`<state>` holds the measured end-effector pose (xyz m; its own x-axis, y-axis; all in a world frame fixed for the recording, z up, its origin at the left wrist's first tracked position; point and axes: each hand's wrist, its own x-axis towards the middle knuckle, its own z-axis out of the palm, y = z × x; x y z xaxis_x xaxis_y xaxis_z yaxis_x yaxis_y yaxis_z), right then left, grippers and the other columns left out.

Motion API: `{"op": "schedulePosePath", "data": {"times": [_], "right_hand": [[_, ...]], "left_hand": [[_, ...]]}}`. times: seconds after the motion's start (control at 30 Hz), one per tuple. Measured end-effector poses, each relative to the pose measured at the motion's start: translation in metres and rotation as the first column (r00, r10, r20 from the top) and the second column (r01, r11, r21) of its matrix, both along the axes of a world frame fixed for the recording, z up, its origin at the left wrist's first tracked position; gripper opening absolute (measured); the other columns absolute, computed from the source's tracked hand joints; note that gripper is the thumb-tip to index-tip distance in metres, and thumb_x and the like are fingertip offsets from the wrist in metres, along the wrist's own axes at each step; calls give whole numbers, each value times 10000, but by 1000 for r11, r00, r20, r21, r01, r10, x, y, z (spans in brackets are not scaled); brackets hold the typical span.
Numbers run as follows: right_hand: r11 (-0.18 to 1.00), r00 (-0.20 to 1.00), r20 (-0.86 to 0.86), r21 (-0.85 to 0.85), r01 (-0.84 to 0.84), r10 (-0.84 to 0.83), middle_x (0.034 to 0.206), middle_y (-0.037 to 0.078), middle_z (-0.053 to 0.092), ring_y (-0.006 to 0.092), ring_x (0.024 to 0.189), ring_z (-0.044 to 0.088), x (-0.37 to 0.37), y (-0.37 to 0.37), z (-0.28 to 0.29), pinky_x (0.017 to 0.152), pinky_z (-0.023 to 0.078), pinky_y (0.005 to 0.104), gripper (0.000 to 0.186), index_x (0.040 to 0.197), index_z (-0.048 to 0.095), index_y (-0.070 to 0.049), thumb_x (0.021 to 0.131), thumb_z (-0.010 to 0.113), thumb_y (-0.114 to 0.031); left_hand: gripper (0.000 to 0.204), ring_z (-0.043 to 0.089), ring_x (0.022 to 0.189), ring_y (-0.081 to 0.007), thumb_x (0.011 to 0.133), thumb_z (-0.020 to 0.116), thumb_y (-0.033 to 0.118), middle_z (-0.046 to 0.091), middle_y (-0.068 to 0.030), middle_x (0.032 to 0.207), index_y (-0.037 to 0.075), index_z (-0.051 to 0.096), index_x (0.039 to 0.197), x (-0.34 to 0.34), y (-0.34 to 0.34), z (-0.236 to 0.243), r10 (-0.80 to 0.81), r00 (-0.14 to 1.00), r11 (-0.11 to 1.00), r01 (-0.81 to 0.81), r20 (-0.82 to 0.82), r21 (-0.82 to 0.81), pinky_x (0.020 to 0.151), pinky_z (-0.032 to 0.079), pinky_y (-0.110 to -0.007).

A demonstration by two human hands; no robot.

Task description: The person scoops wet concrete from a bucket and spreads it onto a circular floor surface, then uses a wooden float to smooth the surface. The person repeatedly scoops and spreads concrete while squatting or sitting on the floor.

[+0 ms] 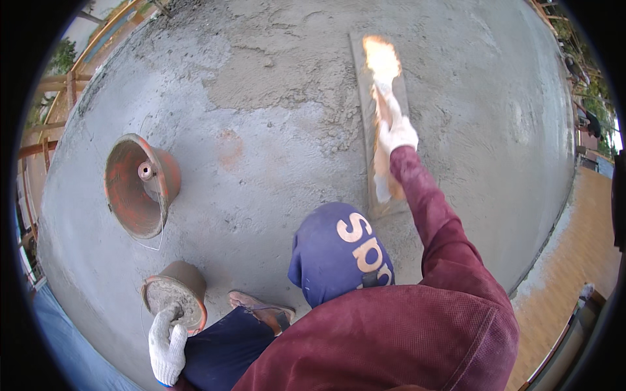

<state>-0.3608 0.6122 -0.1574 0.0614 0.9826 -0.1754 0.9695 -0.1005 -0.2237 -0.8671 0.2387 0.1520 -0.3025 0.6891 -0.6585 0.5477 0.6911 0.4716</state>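
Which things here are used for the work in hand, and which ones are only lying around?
In use:
- right hand holding the long wooden float on the wet cement surface
- left hand on the rim of the small pot with mortar

Lying about:
- tipped orange bucket
- wooden planks at the edge

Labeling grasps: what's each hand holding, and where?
Right hand grips the wooden float by its top handle. Left hand touches the small bucket's rim; grip unclear.
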Motion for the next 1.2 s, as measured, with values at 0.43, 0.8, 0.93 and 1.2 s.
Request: {"op": "schedulePosePath", "data": {"times": [0.43, 0.8, 0.93, 1.2], "right_hand": [[986, 986, -76, -52, -156, 152, 1437, 165, 660, 421, 1212, 691, -42, -39, -3, 1036, 560, 485, 819, 1652, 402, -340, 921, 746, -205], [975, 976, -64, 98, -200, 207, 1089, 214, 777, 426, 1073, 748, -219, 168, 2, 965, 568, 538, 619, 1565, 466, -337, 982, 662, -280], [932, 928, -127, -55, -358, 350, 1367, 217, 699, 445, 1144, 722, -223, 79, 28, 1050, 565, 510, 802, 1660, 297, -468, 986, 650, -213], [923, 919, -83, 48, -381, 384, 1410, 172, 661, 379, 1224, 694, -38, -104, 25, 1035, 576, 473, 757, 1618, 451, -332, 934, 756, -219]], "left_hand": [[408, 708, 1090, -431, 933, 726, 266, 743, -227, 1136, -18, 739, 1226, -15, 17, -6, -111, 993, 992, 113, -24, 53, 968, 546, -469], [396, 724, 1046, -424, 910, 655, 244, 751, -233, 1094, -34, 744, 1178, -12, -3, 7, -121, 991, 993, 122, -52, 2, 942, 554, -456], [385, 726, 1053, -421, 916, 649, 237, 755, -229, 1090, -34, 748, 1171, -18, 11, 1, -175, 984, 984, 175, -16, 36, 947, 557, -449], [448, 742, 1075, -376, 958, 647, 325, 766, -222, 1117, -49, 747, 1184, -9, 26, -7, -92, 981, 995, 98, 169, -28, 971, 558, -422]]}}
